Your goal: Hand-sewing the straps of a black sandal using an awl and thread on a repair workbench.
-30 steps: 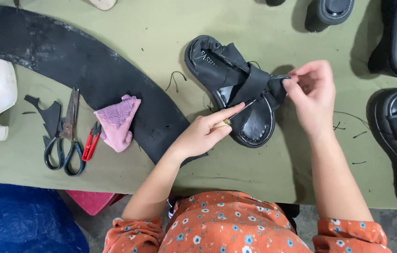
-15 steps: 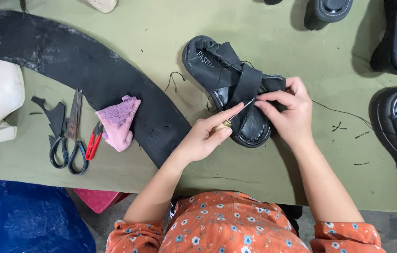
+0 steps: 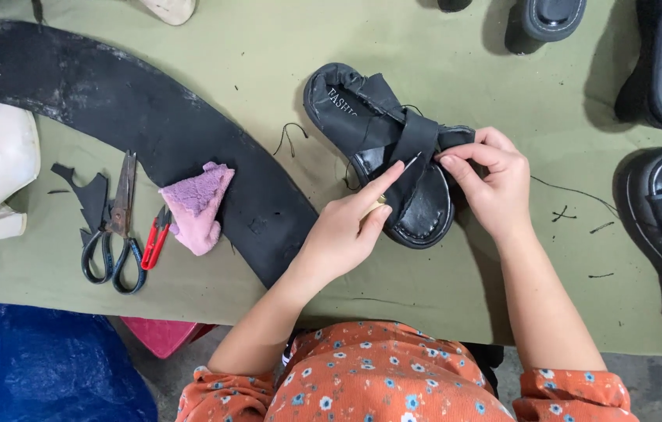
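From the head camera, a black sandal (image 3: 382, 148) lay on the green table (image 3: 268, 47), directly between both hands. The left hand (image 3: 347, 230) pinched a thin pointed tool (image 3: 407, 164), perhaps a needle or awl, its tip at the cross strap. The right hand (image 3: 487, 184) pinched that strap's edge, fingers pressed together, touching the sandal's side.

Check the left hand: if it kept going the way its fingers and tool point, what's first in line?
Likely the black strap of the black sandal. The left hand aims its thin metal tool up-right, tip right at the strap, next to the right hand fingertips. Contact can't be confirmed.
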